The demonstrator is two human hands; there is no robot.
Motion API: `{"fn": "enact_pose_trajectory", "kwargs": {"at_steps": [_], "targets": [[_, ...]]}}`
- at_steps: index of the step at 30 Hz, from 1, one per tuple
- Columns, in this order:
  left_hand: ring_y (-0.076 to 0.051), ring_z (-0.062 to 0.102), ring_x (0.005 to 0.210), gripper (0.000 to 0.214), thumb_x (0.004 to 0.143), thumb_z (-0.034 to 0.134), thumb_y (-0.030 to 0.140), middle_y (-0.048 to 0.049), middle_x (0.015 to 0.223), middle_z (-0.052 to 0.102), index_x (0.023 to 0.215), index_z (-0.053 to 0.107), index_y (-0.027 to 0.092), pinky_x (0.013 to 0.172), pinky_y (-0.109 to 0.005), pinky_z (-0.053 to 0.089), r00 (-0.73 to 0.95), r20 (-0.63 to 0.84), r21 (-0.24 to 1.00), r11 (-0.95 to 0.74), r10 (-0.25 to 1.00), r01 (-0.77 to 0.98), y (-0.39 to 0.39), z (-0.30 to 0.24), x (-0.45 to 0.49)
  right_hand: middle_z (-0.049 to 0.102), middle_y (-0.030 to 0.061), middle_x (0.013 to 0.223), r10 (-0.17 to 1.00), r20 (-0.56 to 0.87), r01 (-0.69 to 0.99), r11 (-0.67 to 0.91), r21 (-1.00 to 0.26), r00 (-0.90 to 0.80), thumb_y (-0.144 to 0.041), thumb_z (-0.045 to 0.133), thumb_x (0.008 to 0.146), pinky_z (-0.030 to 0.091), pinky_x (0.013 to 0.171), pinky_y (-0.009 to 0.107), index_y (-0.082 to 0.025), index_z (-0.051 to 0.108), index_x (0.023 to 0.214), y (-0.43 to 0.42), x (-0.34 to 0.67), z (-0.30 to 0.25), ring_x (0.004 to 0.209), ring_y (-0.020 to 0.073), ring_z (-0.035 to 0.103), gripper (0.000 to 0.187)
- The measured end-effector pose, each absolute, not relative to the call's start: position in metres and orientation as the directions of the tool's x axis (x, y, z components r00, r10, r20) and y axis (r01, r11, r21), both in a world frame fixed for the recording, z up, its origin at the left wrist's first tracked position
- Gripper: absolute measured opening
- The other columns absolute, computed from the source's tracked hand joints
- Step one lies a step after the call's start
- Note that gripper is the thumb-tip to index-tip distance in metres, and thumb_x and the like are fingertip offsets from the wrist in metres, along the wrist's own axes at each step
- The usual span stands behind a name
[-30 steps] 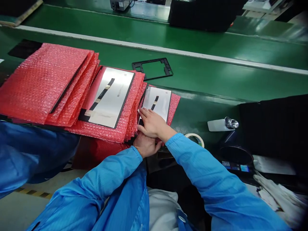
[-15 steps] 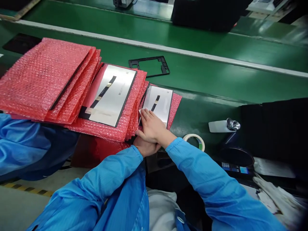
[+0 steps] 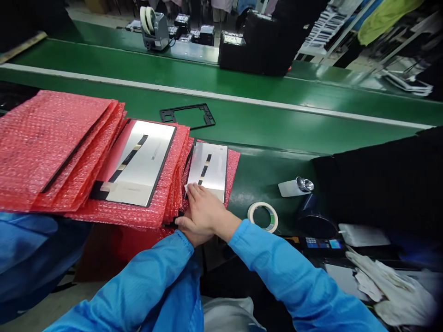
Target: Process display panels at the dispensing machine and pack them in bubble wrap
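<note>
My right hand [image 3: 204, 213] lies flat, fingers together, on the near end of a small silver display panel [image 3: 209, 169], pressing a small white piece under the fingertips. The panel rests on a red bubble-wrap sheet [image 3: 233, 166] on the green bench. My left hand [image 3: 188, 229] is mostly hidden beneath the right one at the panel's near edge; its fingers do not show. A larger silver panel [image 3: 138, 163] with a black and gold flex strip lies on a stack of red bubble wrap [image 3: 51, 147] to the left.
A black plastic frame [image 3: 188, 115] lies on the green conveyor [image 3: 277, 124] beyond the panels. A roll of white tape [image 3: 263, 216], a white bottle [image 3: 294, 186] and a black cup [image 3: 316, 223] sit to the right. Another person's blue sleeve [image 3: 27, 253] is at the left.
The camera tilted up, so everything sits lower in view. My right hand stayed pressed on the small panel's near end, fingers sliding slightly along it.
</note>
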State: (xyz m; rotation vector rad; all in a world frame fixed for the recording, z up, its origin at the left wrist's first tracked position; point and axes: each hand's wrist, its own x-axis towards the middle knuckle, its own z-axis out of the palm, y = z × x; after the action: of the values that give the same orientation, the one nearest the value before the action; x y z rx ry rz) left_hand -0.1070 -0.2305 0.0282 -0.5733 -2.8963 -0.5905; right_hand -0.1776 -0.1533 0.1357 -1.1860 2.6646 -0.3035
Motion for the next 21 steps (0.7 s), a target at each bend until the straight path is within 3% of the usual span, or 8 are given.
{"fn": "enact_pose_trajectory", "kwargs": {"at_steps": [3, 8, 12, 15, 19, 21], "targets": [[-0.039, 0.032, 0.163, 0.065, 0.102, 0.056, 0.046, -0.0091, 0.165, 0.052, 0.163, 0.049, 0.025, 0.132, -0.064, 0.033, -0.910, 0.208, 0.339, 0.846, 0.359, 0.412, -0.235, 0.029, -0.105, 0.044, 0.0322, 0.162, -0.734, -0.099, -0.683, 0.665, -0.301, -0.672, -0.071, 0.052, 0.103, 0.030, 0.133, 0.049, 0.010, 0.048, 0.154, -0.156, -0.183, 0.135, 0.156, 0.0405, 0.041, 0.095], [-0.044, 0.039, 0.158, 0.057, 0.101, 0.054, 0.046, -0.0138, 0.152, 0.064, 0.153, 0.061, 0.021, 0.125, -0.066, 0.041, -0.926, 0.170, 0.314, 0.872, 0.338, 0.376, -0.239, 0.032, -0.104, 0.040, 0.0301, 0.165, -0.736, -0.069, -0.682, 0.654, -0.327, -0.673, -0.064, 0.050, 0.107, 0.030, 0.132, 0.050, 0.008, 0.043, 0.159, -0.162, -0.201, 0.128, 0.158, 0.0390, 0.037, 0.089], [-0.041, 0.036, 0.160, 0.062, 0.098, 0.060, 0.050, -0.0110, 0.160, 0.058, 0.154, 0.059, 0.023, 0.130, -0.063, 0.037, -0.934, 0.179, 0.375, 0.856, 0.309, 0.355, -0.211, 0.023, -0.120, 0.039, 0.0329, 0.165, -0.745, -0.073, -0.695, 0.648, -0.312, -0.662, -0.070, 0.048, 0.105, 0.031, 0.131, 0.053, 0.011, 0.042, 0.158, -0.149, -0.176, 0.124, 0.159, 0.0429, 0.034, 0.097], [-0.041, 0.036, 0.160, 0.062, 0.097, 0.060, 0.047, -0.0109, 0.159, 0.058, 0.154, 0.058, 0.022, 0.132, -0.064, 0.033, -0.934, 0.185, 0.400, 0.845, 0.305, 0.355, -0.210, 0.027, -0.119, 0.039, 0.0321, 0.165, -0.739, -0.079, -0.688, 0.657, -0.309, -0.669, -0.065, 0.048, 0.107, 0.031, 0.131, 0.053, 0.010, 0.043, 0.157, -0.145, -0.176, 0.131, 0.159, 0.0418, 0.035, 0.091], [-0.043, 0.046, 0.154, 0.056, 0.099, 0.056, 0.044, -0.0152, 0.145, 0.069, 0.148, 0.066, 0.020, 0.128, -0.067, 0.036, -0.927, 0.161, 0.380, 0.845, 0.338, 0.375, -0.233, 0.042, -0.102, 0.040, 0.0292, 0.166, -0.733, -0.077, -0.683, 0.661, -0.311, -0.675, -0.053, 0.050, 0.108, 0.030, 0.132, 0.049, 0.008, 0.046, 0.157, -0.157, -0.203, 0.136, 0.157, 0.0384, 0.037, 0.078], [-0.040, 0.053, 0.149, 0.054, 0.100, 0.054, 0.046, -0.0160, 0.141, 0.071, 0.143, 0.070, 0.017, 0.126, -0.062, 0.041, -0.941, 0.140, 0.427, 0.839, 0.309, 0.339, -0.231, 0.046, -0.103, 0.039, 0.0293, 0.166, -0.738, -0.082, -0.686, 0.658, -0.312, -0.670, -0.053, 0.051, 0.107, 0.029, 0.133, 0.049, 0.008, 0.045, 0.157, -0.160, -0.204, 0.134, 0.158, 0.0391, 0.035, 0.079]]}}
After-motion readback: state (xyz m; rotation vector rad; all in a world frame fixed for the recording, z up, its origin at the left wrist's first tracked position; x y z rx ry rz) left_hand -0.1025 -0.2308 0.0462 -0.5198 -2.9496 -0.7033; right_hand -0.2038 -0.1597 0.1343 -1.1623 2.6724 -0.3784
